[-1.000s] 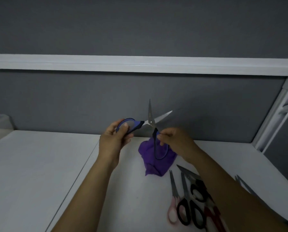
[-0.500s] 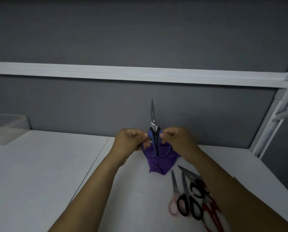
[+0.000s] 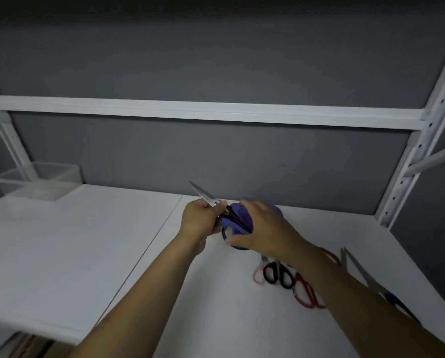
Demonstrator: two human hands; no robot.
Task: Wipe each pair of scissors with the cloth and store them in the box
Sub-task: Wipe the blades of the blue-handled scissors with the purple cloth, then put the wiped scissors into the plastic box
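Observation:
My left hand [image 3: 199, 219] grips the blue-handled scissors [image 3: 206, 196] at the pivot, blades closed and pointing up and left. My right hand [image 3: 261, 228] lies over their blue handles and holds the purple cloth [image 3: 244, 211] bunched under its fingers. Several more scissors lie on the white table to the right: a pink pair [image 3: 259, 273], a black pair [image 3: 278, 273], a red pair [image 3: 306, 293] and a dark pair [image 3: 363, 272] by the right edge, partly hidden by my right forearm. The clear plastic box [image 3: 35, 180] stands at the far left against the wall.
The white table [image 3: 74, 241] has a seam running down its middle. A grey wall panel with a white rail stands behind it, and a white perforated upright [image 3: 410, 164] rises at the right. The table's front left edge drops off near the bottom left.
The open scissors were closed, then tipped from upright to point up and left. My left hand moved from the handle to the pivot, and my right hand came over the handles with the cloth.

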